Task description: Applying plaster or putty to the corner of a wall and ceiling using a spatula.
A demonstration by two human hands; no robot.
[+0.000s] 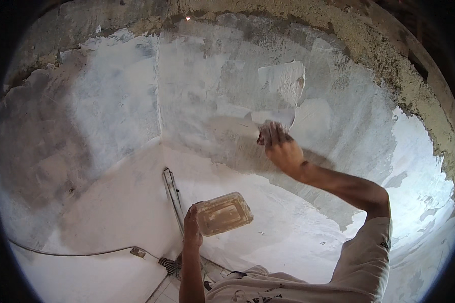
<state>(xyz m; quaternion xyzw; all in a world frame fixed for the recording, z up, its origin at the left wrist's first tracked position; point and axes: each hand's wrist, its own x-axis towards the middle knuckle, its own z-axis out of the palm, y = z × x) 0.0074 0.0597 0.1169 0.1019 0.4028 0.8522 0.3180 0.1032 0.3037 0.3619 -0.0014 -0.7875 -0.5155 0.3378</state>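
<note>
My right hand (284,151) is raised at the wall and closed round the handle of a wide putty knife (279,117). The blade lies against the grey wall (237,136), just below a thick white patch of wet putty (282,81). Lower and to the left, my left hand (192,222) grips the short left side of a rectangular plastic tub (225,214). The tub is yellowish and smeared with white. Its recessed face shows, and I cannot see what it holds. Most of the left fingers are hidden behind it.
A metal straightedge (174,199) leans near the wall corner. A dark cable (76,254) with a small box (137,252) runs across the lower left. Striped cloth-like material (171,265) lies beside floor tiles (168,291). Rough bare masonry (389,65) edges the wall above.
</note>
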